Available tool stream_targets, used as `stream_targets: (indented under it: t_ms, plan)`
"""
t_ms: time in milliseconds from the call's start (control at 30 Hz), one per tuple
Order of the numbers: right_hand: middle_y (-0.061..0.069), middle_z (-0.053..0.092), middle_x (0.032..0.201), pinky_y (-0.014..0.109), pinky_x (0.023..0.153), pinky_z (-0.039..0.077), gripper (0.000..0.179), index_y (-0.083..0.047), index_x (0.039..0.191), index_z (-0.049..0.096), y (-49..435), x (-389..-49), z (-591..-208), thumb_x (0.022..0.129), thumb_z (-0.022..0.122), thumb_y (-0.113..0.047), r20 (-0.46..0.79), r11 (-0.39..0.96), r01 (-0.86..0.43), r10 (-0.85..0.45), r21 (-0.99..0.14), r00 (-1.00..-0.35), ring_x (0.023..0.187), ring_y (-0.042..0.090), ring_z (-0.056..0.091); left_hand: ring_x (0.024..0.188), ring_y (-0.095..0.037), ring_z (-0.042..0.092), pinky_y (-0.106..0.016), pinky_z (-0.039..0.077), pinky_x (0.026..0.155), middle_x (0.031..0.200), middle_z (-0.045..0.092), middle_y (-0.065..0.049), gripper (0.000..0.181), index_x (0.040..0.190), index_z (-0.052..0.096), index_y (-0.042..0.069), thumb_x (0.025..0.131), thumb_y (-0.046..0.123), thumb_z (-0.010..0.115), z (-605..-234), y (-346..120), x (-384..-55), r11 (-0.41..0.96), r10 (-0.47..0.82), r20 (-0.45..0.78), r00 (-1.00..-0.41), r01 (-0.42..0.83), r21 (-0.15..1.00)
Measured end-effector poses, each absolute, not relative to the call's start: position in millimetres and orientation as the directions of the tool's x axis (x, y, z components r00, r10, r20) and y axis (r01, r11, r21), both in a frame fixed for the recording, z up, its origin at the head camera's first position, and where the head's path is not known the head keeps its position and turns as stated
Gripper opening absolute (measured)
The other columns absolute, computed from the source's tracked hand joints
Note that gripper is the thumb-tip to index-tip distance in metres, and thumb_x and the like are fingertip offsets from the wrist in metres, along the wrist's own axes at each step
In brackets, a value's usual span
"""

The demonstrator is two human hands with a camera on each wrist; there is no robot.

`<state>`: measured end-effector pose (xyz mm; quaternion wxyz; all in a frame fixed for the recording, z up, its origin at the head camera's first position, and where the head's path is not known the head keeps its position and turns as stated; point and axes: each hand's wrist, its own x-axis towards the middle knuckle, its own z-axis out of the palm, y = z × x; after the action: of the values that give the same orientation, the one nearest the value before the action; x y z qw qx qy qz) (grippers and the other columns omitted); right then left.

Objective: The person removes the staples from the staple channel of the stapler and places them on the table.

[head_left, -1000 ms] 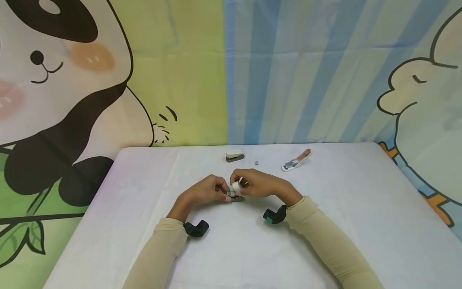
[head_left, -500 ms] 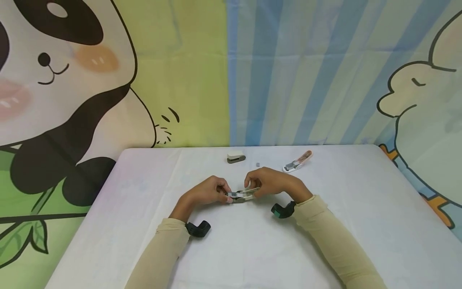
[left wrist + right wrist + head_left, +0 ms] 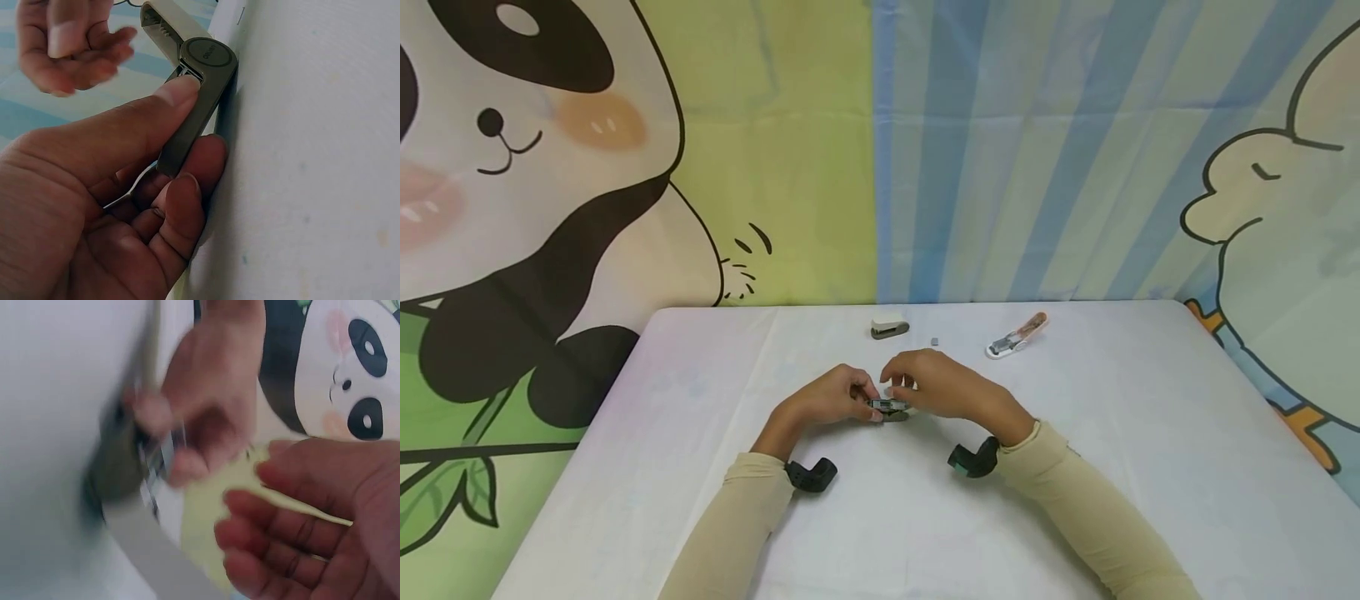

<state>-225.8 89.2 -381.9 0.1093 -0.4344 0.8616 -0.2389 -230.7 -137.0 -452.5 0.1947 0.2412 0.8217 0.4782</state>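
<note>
A gray-green stapler [image 3: 209,94], its pale top arm swung open, is at the middle of a white-covered table [image 3: 887,517]. The left hand's [image 3: 838,395] grip pinches its base between thumb and fingers. Just beside it, the right hand's [image 3: 951,387] grip is spread, fingers loosely bent; blur makes contact hard to judge. Beyond the hands sit a smaller-looking white-topped stapler [image 3: 890,329], a tiny gray piece [image 3: 935,342] and, rightward, a long orange-and-white tool [image 3: 1017,337].

At upper centre, the left hand [image 3: 215,394] grips a blurred stapler [image 3: 115,465], its pale top [image 3: 159,553] slanting to the bottom edge. The right hand [image 3: 312,525], loosely bent, fills the lower right.
</note>
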Motion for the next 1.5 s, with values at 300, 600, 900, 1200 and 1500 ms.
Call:
stream_targets:
  t_ms: [300,600,900,1200,1500]
  plan:
    - [-0.008,0.061,0.073,0.023,0.058,0.042,0.009,-0.009,0.090,0.071,77,-228,-404,0.094,0.064,-0.007,-0.035,0.508,-0.676,-0.812,-0.534,-0.583,0.060,0.004,0.048,0.064,-0.011,0.053,-0.026,0.043,0.062,0.076,0.065,-0.006,0.016,0.092,0.068,-0.002,0.079,0.000,0.077,-443,-134,-226,0.405,0.579,-0.124,-0.806,0.152,0.902]
    - [-0.006,0.064,0.076,0.022,0.059,0.043,0.008,-0.007,0.088,0.073,72,-225,-409,0.093,0.066,-0.007,-0.031,0.545,-0.647,-0.777,-0.533,-0.629,0.063,0.004,0.051,0.066,-0.013,0.057,-0.028,0.045,0.063,0.076,0.066,-0.005,0.016,0.090,0.068,0.001,0.079,0.002,0.078,-450,-135,-229,0.398,0.577,-0.131,-0.806,0.138,0.907]
    - [-0.009,0.063,0.070,0.021,0.054,0.039,0.008,-0.010,0.085,0.074,66,-220,-412,0.091,0.069,-0.011,-0.010,0.602,-0.584,-0.701,-0.544,-0.713,0.057,0.004,0.049,0.066,-0.012,0.056,-0.028,0.045,0.063,0.076,0.066,-0.005,0.016,0.090,0.068,0.002,0.078,0.002,0.079,-448,-135,-228,0.409,0.570,-0.134,-0.811,0.139,0.902]
    - [-0.008,0.065,0.068,0.022,0.051,0.037,0.008,-0.009,0.083,0.076,61,-216,-407,0.089,0.072,-0.011,-0.075,0.676,-0.441,-0.590,-0.590,-0.804,0.056,0.006,0.049,0.065,-0.012,0.055,-0.028,0.045,0.062,0.075,0.066,-0.004,0.014,0.090,0.069,0.003,0.079,0.000,0.077,-446,-135,-230,0.417,0.575,-0.127,-0.808,0.156,0.895]
    - [-0.008,0.061,0.067,0.023,0.050,0.037,0.009,-0.012,0.083,0.074,57,-211,-411,0.091,0.069,-0.014,-0.064,0.717,-0.444,-0.560,-0.538,-0.826,0.055,0.007,0.048,0.063,-0.012,0.054,-0.028,0.044,0.062,0.074,0.066,-0.004,0.015,0.090,0.069,0.005,0.078,0.000,0.077,-449,-136,-229,0.424,0.573,-0.134,-0.808,0.153,0.893]
